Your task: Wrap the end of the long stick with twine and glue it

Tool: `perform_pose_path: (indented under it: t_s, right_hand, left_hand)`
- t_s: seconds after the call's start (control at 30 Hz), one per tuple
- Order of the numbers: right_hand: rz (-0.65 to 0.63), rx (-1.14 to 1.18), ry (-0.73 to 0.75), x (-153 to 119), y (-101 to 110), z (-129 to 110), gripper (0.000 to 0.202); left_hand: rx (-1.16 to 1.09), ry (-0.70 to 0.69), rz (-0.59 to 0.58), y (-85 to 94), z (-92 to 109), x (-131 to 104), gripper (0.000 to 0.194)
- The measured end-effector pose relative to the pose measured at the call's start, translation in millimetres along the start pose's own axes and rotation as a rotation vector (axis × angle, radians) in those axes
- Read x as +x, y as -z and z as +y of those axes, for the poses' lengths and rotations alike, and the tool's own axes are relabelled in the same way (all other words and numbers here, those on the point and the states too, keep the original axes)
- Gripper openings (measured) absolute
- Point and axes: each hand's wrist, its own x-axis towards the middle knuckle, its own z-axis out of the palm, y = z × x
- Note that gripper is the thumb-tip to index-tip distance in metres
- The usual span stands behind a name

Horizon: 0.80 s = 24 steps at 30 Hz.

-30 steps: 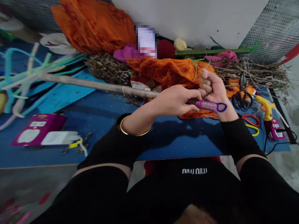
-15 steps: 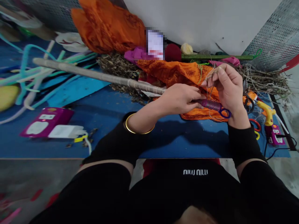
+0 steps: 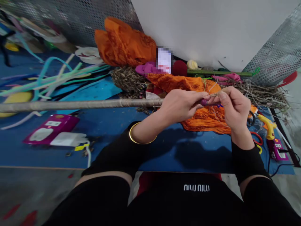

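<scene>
A long grey-brown stick (image 3: 98,104), ringed with wrapping in places, stretches from the left edge to my hands. My left hand (image 3: 180,105) is closed round it near its right end. A bit of purple wrapping (image 3: 204,102) shows just past the left fingertips. My right hand (image 3: 236,105) pinches a thin pale string (image 3: 215,84) close to the stick's end, thumb against forefinger. The right fingers partly cover that end. Beneath both hands lies crumpled orange cloth (image 3: 204,121), with loose string over it.
Dried twigs (image 3: 265,95) and a yellow glue gun (image 3: 268,125) lie at right, near a purple power strip (image 3: 277,150). Another purple power strip (image 3: 53,128) sits at left, below coloured foam strips (image 3: 58,75). A phone (image 3: 164,61) leans at the back.
The stick has swung closer to level, its left end lower. My right hand has come down from above onto the stick's end with the string. The camera view has shifted slightly.
</scene>
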Motion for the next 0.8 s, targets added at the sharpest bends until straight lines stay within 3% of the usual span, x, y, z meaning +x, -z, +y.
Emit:
perform_pose_path:
  t_s: [0.27,0.43,0.53,0.63,0.7,0.8]
  right_hand:
    - [-0.018,-0.013,-0.021,7.2,11.2,-2.2,0.036]
    - [-0.032,-0.001,-0.224,18.5,43.3,18.3,0.039]
    - [-0.051,-0.217,-0.308,23.5,64.6,26.6,0.036]
    - [-0.078,-0.471,-0.279,25.4,77.0,17.1,0.034]
    - [-0.267,-0.431,-0.201,24.6,77.5,2.3,0.036]
    - [-0.829,-0.133,-0.105,21.6,68.1,-16.5,0.039]
  left_hand:
    - [0.091,0.006,-0.013,0.9,-2.1,1.6,0.031]
    - [0.148,0.062,-0.087,8.0,-2.1,1.8,0.032]
    - [0.192,0.103,-0.084,11.5,-3.1,2.1,0.034]
    - [0.192,0.148,-0.024,13.5,-5.7,2.4,0.036]
    - [0.202,0.184,0.029,13.7,-7.6,2.3,0.036]
    - [0.207,0.186,0.131,12.1,-9.1,1.3,0.037]
